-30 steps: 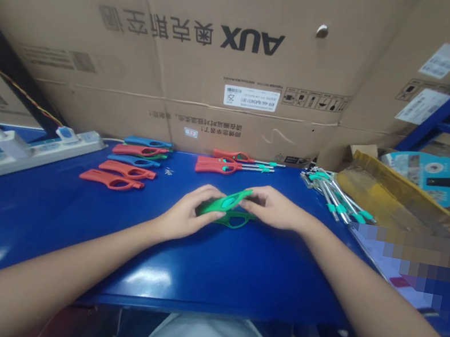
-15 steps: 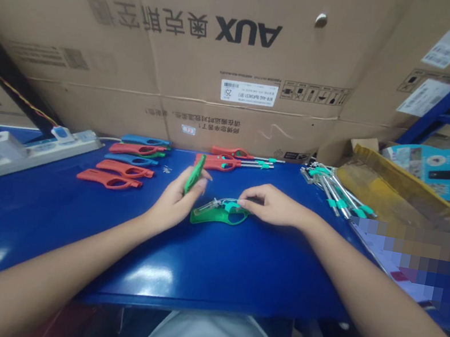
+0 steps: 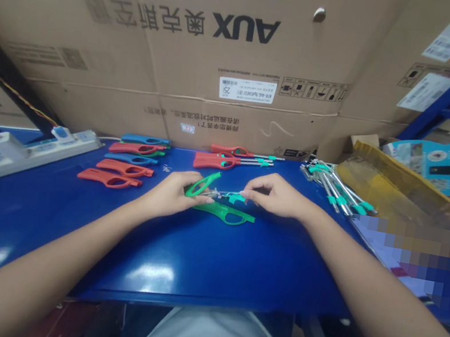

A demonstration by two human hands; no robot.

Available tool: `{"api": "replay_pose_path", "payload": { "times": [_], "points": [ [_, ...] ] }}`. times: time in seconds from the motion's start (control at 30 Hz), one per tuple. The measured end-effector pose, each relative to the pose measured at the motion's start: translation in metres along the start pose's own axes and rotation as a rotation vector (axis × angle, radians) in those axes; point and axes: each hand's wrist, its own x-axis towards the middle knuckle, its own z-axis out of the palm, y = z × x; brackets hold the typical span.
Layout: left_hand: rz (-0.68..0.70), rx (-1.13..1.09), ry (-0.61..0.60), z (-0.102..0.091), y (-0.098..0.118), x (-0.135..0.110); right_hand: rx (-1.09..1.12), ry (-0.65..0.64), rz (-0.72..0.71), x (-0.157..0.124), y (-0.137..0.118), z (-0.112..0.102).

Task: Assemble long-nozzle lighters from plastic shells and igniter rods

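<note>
My left grip (image 3: pixel 170 194) is closed on a green lighter shell (image 3: pixel 203 184) slanting far-right; my curled right grip (image 3: pixel 275 195) touches, perhaps pinches, the metal-and-teal lighter insert (image 3: pixel 232 197) lying left-to-right just beyond a second green shell (image 3: pixel 223 213) on the desk (image 3: pixel 23 226).

green lighter shell (image 3: pixel 201 184) tilted up, matching shell (image 3: pixel 223 213) flat below, steel tube (image 3: pixel 220 194) between

AUX cardboard cartons (image 3: pixel 235 60) behind blue workbench (image 3: pixel 211 270)
</note>
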Motion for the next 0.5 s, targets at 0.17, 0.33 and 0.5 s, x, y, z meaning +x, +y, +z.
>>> {"api": "replay_pose_path", "payload": {
  "times": [0.17, 0.33, 0.5],
  "points": [
    [0.018, 0.008, 0.029, -0.012, -0.012, 0.002, 0.019, -0.023, -0.008, -0.001, 0.003, -0.01],
    [-0.233, -0.273, 0.171, -0.01, -0.012, 0.003, 0.084, 0.012, -0.051, -0.004, 0.0, -0.028],
    [-0.28, -0.786, 0.043, 0.018, 0.023, 0.007, 0.222, -0.073, -0.094, -0.003, -0.016, -0.009]
  ]
}}
